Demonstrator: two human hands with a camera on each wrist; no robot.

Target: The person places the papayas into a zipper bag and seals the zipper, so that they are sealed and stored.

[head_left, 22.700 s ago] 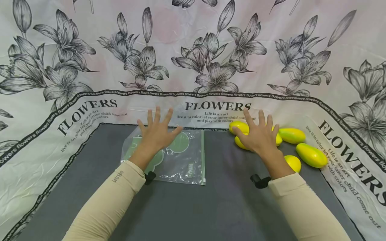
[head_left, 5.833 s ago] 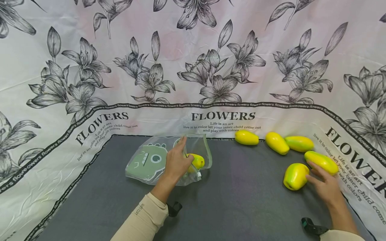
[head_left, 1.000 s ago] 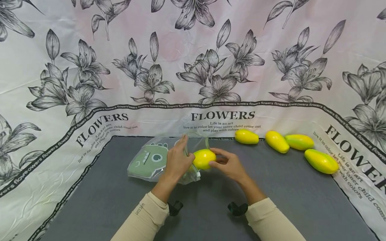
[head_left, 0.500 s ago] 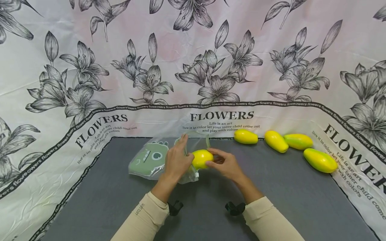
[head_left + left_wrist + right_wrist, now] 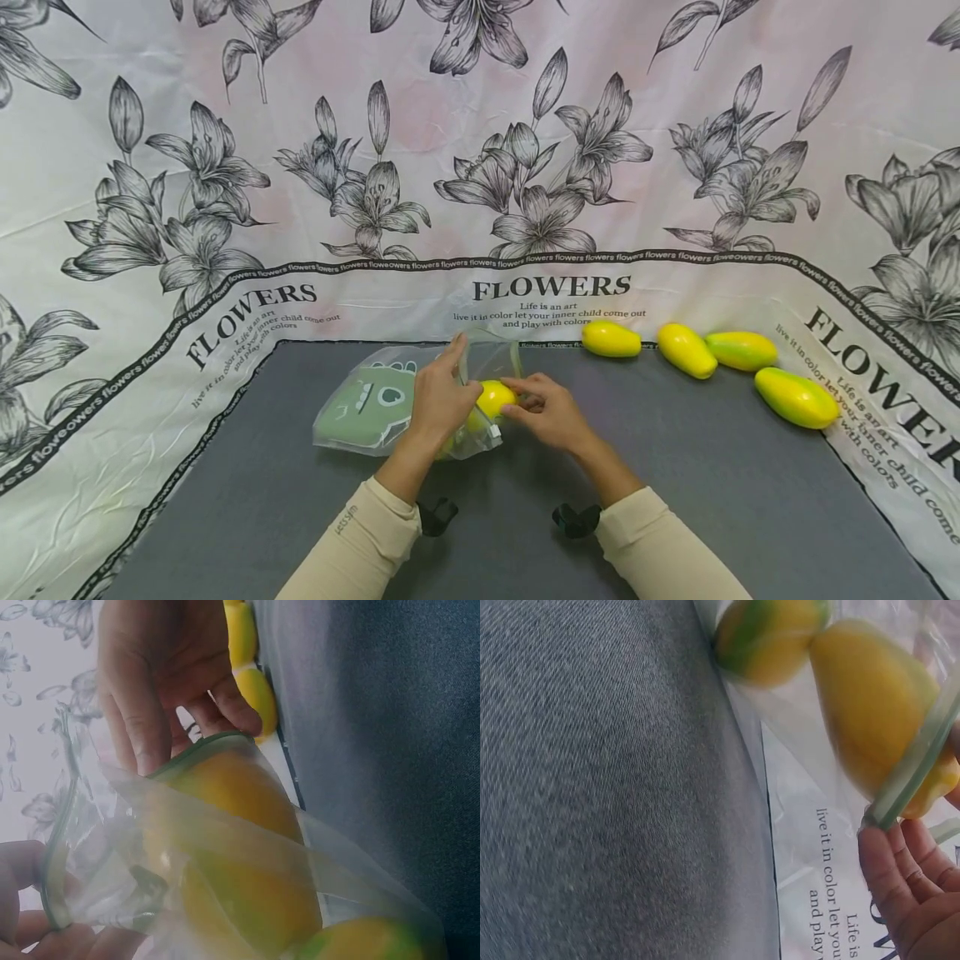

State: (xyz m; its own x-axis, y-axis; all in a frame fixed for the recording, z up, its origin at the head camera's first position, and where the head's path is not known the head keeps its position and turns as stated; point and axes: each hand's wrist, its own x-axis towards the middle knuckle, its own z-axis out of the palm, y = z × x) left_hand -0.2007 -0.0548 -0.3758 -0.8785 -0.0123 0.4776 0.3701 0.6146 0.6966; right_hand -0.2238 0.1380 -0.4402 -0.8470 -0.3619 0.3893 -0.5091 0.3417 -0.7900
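Observation:
A clear slider zip bag (image 5: 367, 404) with a green monster print lies on the grey table, its mouth facing right. My left hand (image 5: 442, 400) holds the bag's mouth; in the left wrist view its fingers pinch the green-edged rim. My right hand (image 5: 551, 412) grips one end of a yellow papaya (image 5: 497, 398) at the opening. In the right wrist view most of this papaya (image 5: 874, 705) is behind the clear plastic, and the fingertips are at its narrow end, beside the zip strip (image 5: 915, 769). Another yellow-green papaya (image 5: 772, 637) lies deeper in the bag, mostly hidden by my left hand in the head view.
Several more papayas lie at the back right: one by the cloth edge (image 5: 611, 339), a pair touching (image 5: 687, 350), and one farther right (image 5: 797, 398). A flower-printed cloth (image 5: 555, 167) hangs behind the grey table (image 5: 637, 517) and runs along its sides.
Over the last second my right hand has moved left and pushed the papaya farther into the bag. My left hand stays at the bag's mouth. Earlier, this papaya lay at the right.

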